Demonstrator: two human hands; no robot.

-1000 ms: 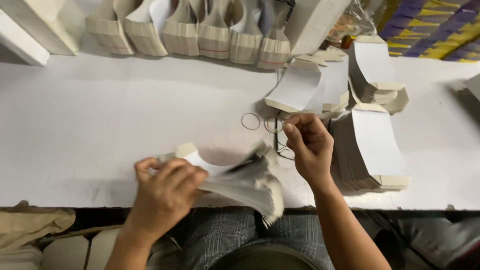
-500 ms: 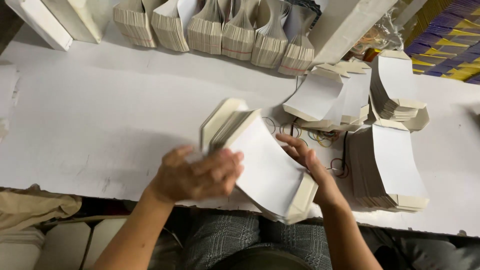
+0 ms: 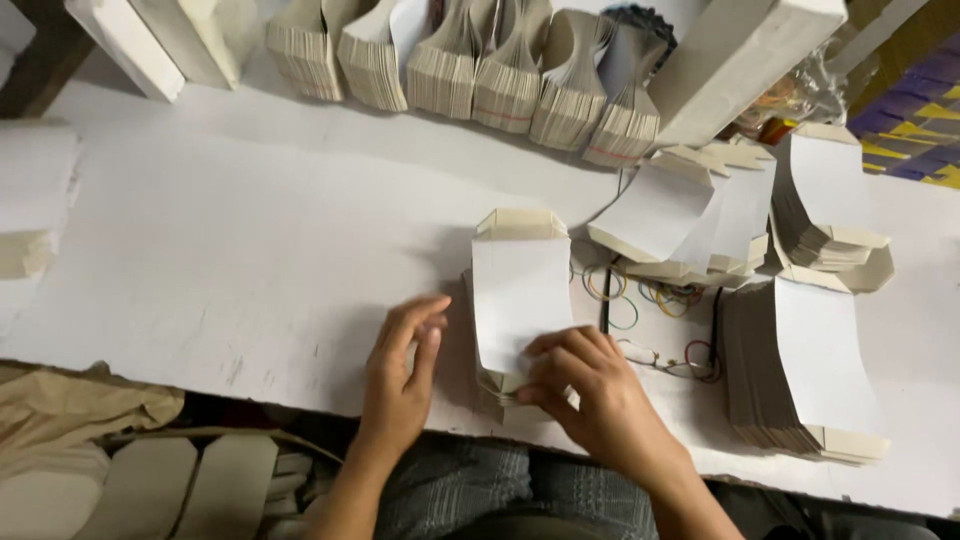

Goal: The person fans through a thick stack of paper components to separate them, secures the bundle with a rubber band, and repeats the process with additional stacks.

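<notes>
A stack of flat white paper bags (image 3: 520, 295) lies on the white table (image 3: 250, 250) near its front edge. My right hand (image 3: 590, 395) rests on the stack's near end, fingers curled over the top sheet and its edge. To the left of the stack my left hand (image 3: 400, 375) stands on edge, fingers straight and pressed against the stack's left side. Several coloured rubber bands (image 3: 650, 320) lie loose just right of the stack.
Further stacks of the same bags lie at the right (image 3: 810, 370) and back right (image 3: 825, 205), with a fanned pile (image 3: 680, 215) between. Bundled stacks (image 3: 500, 70) stand in a row along the back. White boxes (image 3: 740, 60) lean at the back corners.
The stack, held tilted in the air between both hands, now lies flat on the table. My left hand has come off its top and moved to its left side.
</notes>
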